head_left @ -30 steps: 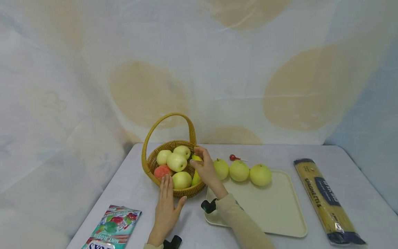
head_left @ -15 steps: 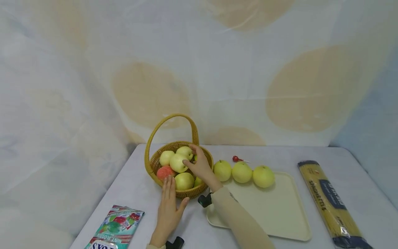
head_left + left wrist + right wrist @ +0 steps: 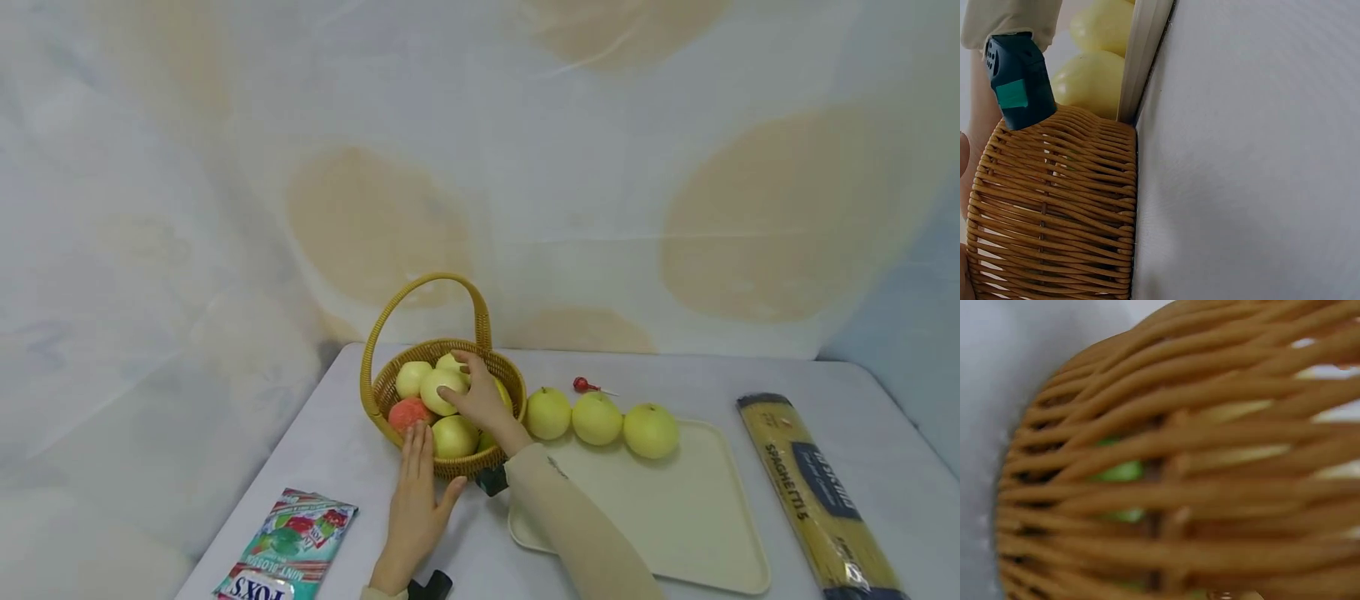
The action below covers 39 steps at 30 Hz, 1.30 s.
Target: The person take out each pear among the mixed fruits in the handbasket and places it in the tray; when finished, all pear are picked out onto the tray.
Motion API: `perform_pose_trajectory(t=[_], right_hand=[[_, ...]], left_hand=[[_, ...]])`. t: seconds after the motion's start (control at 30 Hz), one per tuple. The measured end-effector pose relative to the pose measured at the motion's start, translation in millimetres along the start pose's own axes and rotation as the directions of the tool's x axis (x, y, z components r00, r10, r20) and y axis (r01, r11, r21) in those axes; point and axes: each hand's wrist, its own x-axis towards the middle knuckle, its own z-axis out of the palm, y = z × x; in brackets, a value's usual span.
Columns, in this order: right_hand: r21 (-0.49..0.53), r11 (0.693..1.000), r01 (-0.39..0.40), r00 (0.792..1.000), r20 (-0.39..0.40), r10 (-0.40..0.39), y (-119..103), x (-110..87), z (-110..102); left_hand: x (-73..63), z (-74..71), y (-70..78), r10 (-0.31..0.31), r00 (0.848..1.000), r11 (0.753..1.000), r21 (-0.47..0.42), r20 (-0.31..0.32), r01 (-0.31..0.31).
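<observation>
Currently my head view shows a basket (image 3: 450,469) at the far left part of the table (image 3: 465,567), its handle upright; the left hand (image 3: 416,504) lies against its near side, fingers straight and thumb apart, gripping nothing, which I read as bracing it against sliding; the fingertips lie by the red peach (image 3: 408,412), though I cannot tell whether they touch it; the right hand (image 3: 478,396) reaches over the rim, thumb and fingers wide, the thumb over the middle pale apple (image 3: 432,390); I see no firm grip, and the arched fingers probably suit round fruit packed this closely; a greener apple (image 3: 453,439) sits in front.

Just beside the basket, three yellow-green fruits (image 3: 597,418) line the tray's (image 3: 697,508) far side; a lollipop (image 3: 581,384) lies behind them; a candy bag (image 3: 292,546) and a spaghetti pack (image 3: 817,492) flank everything, seemingly clear of both arms.

On the left wrist feed, the basket's woven side stands on the table next to the tray's edge; only slivers of the left hand show, so its grip cannot be judged there.

Over on the right wrist feed, blurred weave fills most of the frame, with green and pale patches behind the gaps; no hand shows.
</observation>
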Motion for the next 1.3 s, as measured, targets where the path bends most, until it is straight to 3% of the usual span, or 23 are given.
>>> perform_pose_trajectory(t=[0.23,0.4,0.57,0.73,0.9,1.13,1.3], right_hand=[[-0.064,0.998,-0.013,0.998,0.067,0.017,2,-0.4,7],[-0.042,0.996,-0.076,0.996,0.045,0.078,3,0.7,8],[0.002,0.998,-0.066,0.998,0.004,0.066,0,0.0,7],[-0.025,0.999,-0.045,0.998,-0.044,0.044,-3,-2.9,6],[-0.052,0.998,-0.044,0.998,-0.041,0.042,-4,-2.7,6],[0.023,0.991,-0.131,0.991,0.024,0.13,-4,-2.1,-3],[0.065,0.99,-0.124,0.992,0.013,0.123,-4,-3.9,-5]], left_hand=[[-3.2,-1.7,-0.6,0.001,1.0,1.0,0.02,0.0,-0.001],[-3.5,-3.2,0.5,-0.008,1.0,1.0,0.019,0.015,0.008],[-3.8,-5.4,0.6,-0.011,1.0,1.0,0.017,0.006,0.011],[-4.9,-5.2,-0.1,0.004,1.0,1.0,0.018,-0.013,-0.004],[-4.1,-3.0,-1.5,-0.003,1.0,1.0,0.013,-0.007,0.003],[-3.3,-3.2,0.0,-0.007,1.0,1.0,0.012,-0.001,0.007],[-3.2,-3.9,1.6,-0.007,1.0,1.0,0.006,0.008,0.007]])
